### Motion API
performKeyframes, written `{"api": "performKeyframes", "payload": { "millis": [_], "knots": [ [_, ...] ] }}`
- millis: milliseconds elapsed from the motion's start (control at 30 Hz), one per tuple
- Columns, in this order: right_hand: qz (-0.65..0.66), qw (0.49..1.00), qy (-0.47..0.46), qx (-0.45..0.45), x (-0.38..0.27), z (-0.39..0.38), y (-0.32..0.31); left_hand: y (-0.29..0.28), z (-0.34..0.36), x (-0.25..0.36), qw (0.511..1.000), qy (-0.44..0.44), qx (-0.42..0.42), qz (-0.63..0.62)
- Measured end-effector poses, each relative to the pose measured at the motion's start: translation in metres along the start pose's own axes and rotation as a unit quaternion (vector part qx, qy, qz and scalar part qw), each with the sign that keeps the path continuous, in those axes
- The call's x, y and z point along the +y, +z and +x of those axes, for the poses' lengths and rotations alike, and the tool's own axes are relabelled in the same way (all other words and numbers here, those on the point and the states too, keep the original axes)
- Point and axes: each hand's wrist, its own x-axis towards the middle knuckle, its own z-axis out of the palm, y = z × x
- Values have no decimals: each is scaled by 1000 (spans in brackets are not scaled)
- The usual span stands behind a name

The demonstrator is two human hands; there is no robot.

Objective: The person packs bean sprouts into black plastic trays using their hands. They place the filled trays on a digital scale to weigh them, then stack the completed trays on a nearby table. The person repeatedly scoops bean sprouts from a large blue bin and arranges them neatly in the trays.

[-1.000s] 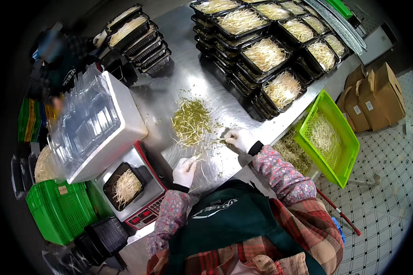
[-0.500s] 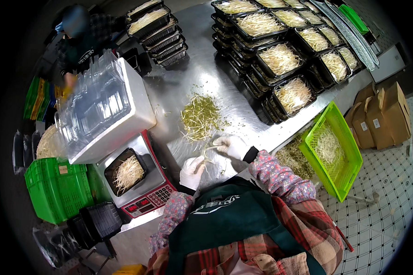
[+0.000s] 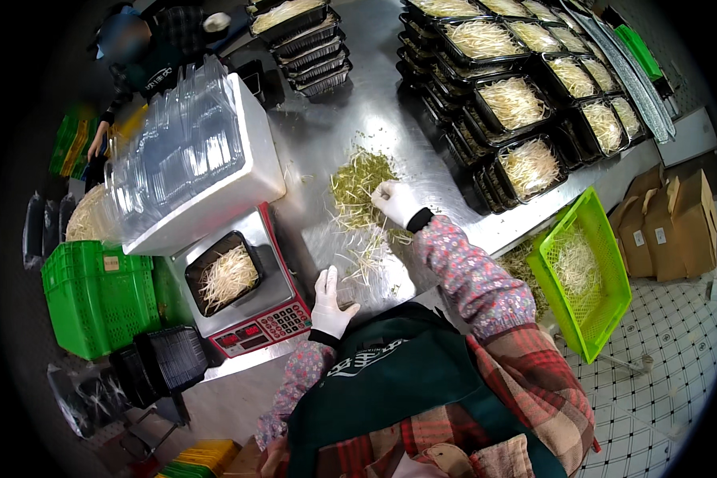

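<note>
While the left hand (image 3: 332, 305) holds its grip apart, the right hand (image 3: 396, 202), grip together, meets sprouts (image 3: 352, 185)

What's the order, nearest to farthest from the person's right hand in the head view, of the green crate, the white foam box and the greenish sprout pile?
From the right hand:
1. Greenish sprout pile: right by the fingertips, on the table.
2. White foam box: farther to the left.
3. Green crate: far left, beyond the scale.
</note>
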Motion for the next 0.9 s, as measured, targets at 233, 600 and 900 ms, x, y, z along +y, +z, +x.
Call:
{"api": "performKeyframes", "payload": {
  "millis": [233, 600, 900],
  "knots": [
    [-220, 952, -211, 21, 35, -74, 29, 5, 67, 29, 990, -3, -95, 105],
    [52, 996, -25, -72, 32, -79, 9, 16, 60, 2, 996, 88, 2, -5],
    [-133, 978, -143, -73, 17, -93, 38, 3, 12, -4, 997, 34, 31, -67]
  ]
}}
